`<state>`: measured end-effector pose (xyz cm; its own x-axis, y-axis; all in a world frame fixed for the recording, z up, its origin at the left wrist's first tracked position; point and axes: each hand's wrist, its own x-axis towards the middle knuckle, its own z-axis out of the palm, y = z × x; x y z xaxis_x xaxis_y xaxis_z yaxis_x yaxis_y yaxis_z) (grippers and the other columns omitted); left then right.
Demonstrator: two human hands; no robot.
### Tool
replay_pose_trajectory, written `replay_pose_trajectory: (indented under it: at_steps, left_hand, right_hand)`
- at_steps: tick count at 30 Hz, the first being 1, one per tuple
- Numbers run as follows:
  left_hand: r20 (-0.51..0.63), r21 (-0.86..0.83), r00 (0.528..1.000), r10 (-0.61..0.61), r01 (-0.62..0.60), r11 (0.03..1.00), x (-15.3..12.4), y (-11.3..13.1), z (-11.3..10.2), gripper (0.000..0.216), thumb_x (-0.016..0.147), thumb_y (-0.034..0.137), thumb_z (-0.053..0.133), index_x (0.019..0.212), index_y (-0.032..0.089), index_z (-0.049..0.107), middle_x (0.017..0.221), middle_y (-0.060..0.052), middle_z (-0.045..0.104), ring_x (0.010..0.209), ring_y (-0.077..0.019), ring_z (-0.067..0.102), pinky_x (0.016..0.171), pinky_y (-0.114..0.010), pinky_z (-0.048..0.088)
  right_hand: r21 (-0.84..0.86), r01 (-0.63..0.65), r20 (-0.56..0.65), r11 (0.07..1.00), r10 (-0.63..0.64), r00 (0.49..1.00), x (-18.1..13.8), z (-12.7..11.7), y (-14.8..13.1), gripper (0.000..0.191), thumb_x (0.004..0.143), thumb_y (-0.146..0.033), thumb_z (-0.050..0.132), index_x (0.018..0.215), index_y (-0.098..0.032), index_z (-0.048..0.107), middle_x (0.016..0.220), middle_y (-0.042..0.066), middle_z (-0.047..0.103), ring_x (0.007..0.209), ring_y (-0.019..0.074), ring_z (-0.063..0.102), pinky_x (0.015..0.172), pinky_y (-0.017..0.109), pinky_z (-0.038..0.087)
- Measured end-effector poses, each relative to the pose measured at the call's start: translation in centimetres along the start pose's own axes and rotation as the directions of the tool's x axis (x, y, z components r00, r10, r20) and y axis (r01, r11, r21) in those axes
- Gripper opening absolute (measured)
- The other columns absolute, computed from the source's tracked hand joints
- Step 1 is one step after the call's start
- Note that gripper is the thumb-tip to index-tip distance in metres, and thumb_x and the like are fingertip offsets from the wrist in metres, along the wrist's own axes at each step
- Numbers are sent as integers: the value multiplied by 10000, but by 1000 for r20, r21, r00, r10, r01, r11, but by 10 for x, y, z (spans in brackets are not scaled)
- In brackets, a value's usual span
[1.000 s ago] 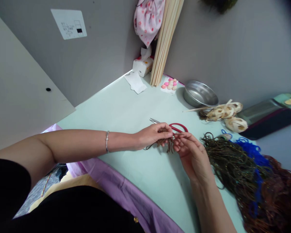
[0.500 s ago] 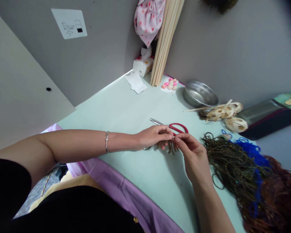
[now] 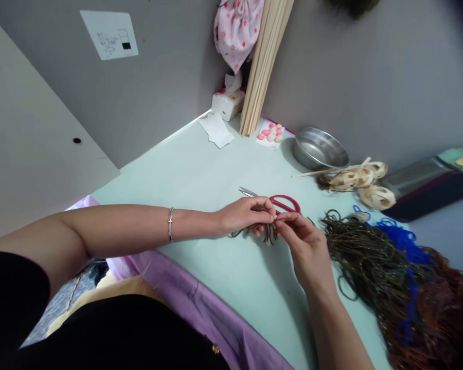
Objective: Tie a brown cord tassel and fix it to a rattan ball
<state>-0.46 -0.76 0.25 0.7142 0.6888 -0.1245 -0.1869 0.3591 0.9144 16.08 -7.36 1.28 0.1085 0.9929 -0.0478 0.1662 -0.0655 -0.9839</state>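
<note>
My left hand (image 3: 244,216) is closed around a small bundle of brown cord (image 3: 265,230) just above the pale green table (image 3: 200,174). My right hand (image 3: 304,245) meets it from the right, thumb and fingers pinched on the same bundle's strands. Loose ends hang down between the two hands. Red-handled scissors (image 3: 281,202) lie on the table right behind my fingers, blades pointing left. A silver bracelet circles my left wrist.
A heap of dark green, blue and brown cord (image 3: 386,267) lies at the right. Behind it are woven straw pieces (image 3: 364,182), a metal bowl (image 3: 319,149), pink candies (image 3: 270,133), a tissue box (image 3: 227,104) and wooden slats (image 3: 264,56) in the corner. Purple cloth (image 3: 200,303) drapes the near edge.
My right hand has closed in on the bundle, its fingers shifting from spread below it to a pinch beside my left fingertips. The left hand has hardly moved.
</note>
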Motion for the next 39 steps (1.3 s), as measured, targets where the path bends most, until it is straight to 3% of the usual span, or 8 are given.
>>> replay_pose_trajectory:
  at_steps: [9,21,27,35,39]
  left_hand:
    - [8,3,1000,-30,30,1000,-1,2,1,57,842,172,604,808,155,561,650,33,570,558,-59,530,525,-178,460]
    - [1,20,997,-71,71,997,-1,4,2,41,831,124,586,801,147,568,629,34,570,511,-57,544,501,-168,443]
    - [-25,-132,998,-50,46,990,2,2,-1,55,850,164,564,800,150,544,659,17,575,527,-58,545,540,-180,466]
    - [22,-61,997,-74,75,995,1,1,1,64,834,171,619,827,144,562,696,19,592,532,-51,528,541,-183,457]
    - [30,-126,999,-41,45,991,2,0,-2,62,868,188,600,853,150,553,725,13,605,560,-49,552,577,-177,453]
  right_hand:
    - [-20,11,29,1000,-10,1000,0,-1,0,109,857,-298,693,801,-218,646,723,-25,563,703,131,486,656,266,365]
    - [-42,31,44,999,-30,999,0,-1,3,130,830,-272,701,747,-211,622,710,-26,555,668,127,456,630,269,348]
    - [80,-22,44,997,18,999,2,0,6,53,820,-241,694,791,-216,657,715,-25,577,681,131,487,664,269,380]
    - [147,-45,44,988,39,998,2,1,4,74,808,-213,689,747,-214,647,678,-34,563,665,124,488,662,254,386]
    - [164,-60,27,985,56,998,2,2,4,53,791,-214,699,753,-213,662,690,-30,572,670,127,498,672,260,395]
